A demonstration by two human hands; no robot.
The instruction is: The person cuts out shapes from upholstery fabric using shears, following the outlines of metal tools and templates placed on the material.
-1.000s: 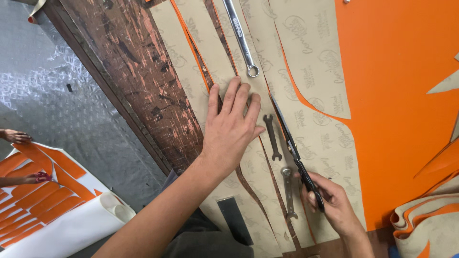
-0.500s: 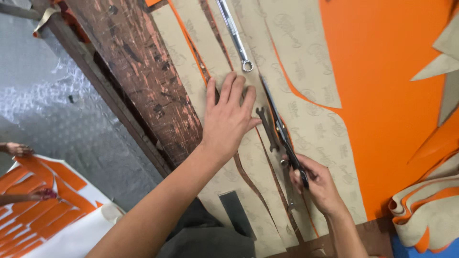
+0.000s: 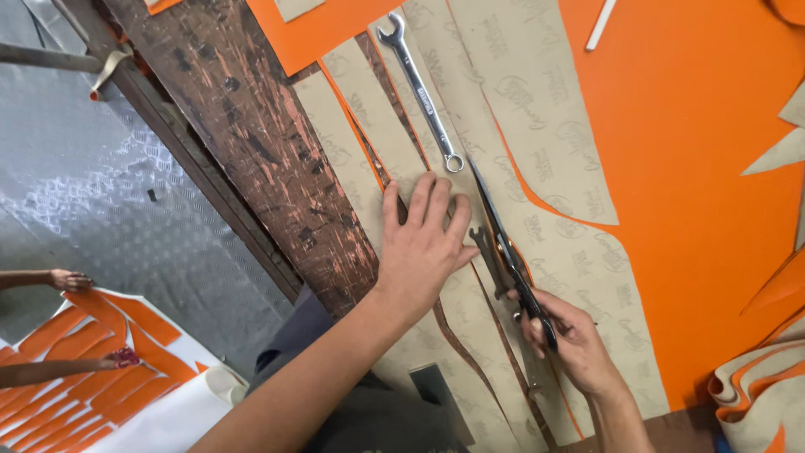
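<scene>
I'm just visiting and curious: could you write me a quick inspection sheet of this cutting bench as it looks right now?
Surface: worn dark wooden bench, mostly covered by sheet material.
Job's things: tan patterned backing strips over an orange sheet; dark-handled scissors lie along a strip edge, blades pointing away from the person.
Clutter: silver combination wrench on the strips; a smaller dark wrench beside the scissors; white stick at the top; curled offcuts lower right.
Hands: left hand pressed flat on the strips; right hand grips the scissor handles.
Cables: nothing seen.
Surroundings: metal tread-plate floor; another person's hands at orange pieces on a white sheet.
</scene>
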